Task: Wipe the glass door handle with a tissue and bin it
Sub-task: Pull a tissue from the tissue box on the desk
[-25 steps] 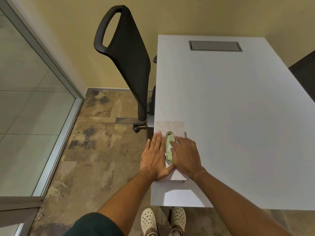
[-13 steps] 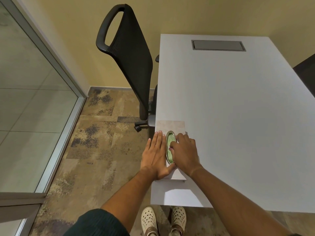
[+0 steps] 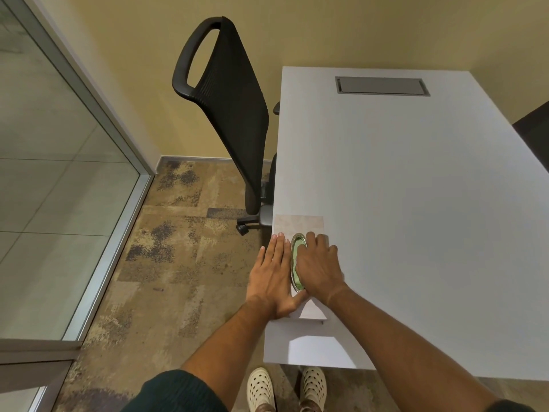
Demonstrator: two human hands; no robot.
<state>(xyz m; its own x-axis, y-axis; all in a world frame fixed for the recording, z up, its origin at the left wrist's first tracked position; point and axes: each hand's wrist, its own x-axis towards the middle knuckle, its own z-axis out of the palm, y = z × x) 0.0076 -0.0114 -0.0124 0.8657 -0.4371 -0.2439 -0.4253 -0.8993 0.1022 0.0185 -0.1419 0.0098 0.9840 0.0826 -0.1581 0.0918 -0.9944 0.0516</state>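
While left hand point(image 3: 271, 276) lies flat, fingers spread, steadying the tissue box point(image 3: 299, 225) at the table's point(image 3: 416, 203) near-left corner, right hand point(image 3: 319, 267) digs into the oval opening point(image 3: 294, 264), long axis running away from the person. Pinch hidden; cannot tell. No tissue out yet. No readable labels. Glass door point(image 3: 44, 173) lies well left.

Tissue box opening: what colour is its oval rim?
Metallic silver around a green inside, on the tissue box, seen in the head view.

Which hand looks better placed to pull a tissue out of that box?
Right: the right hand has fingers at the oval opening, while the left hand lies flat, steadying the tissue box.
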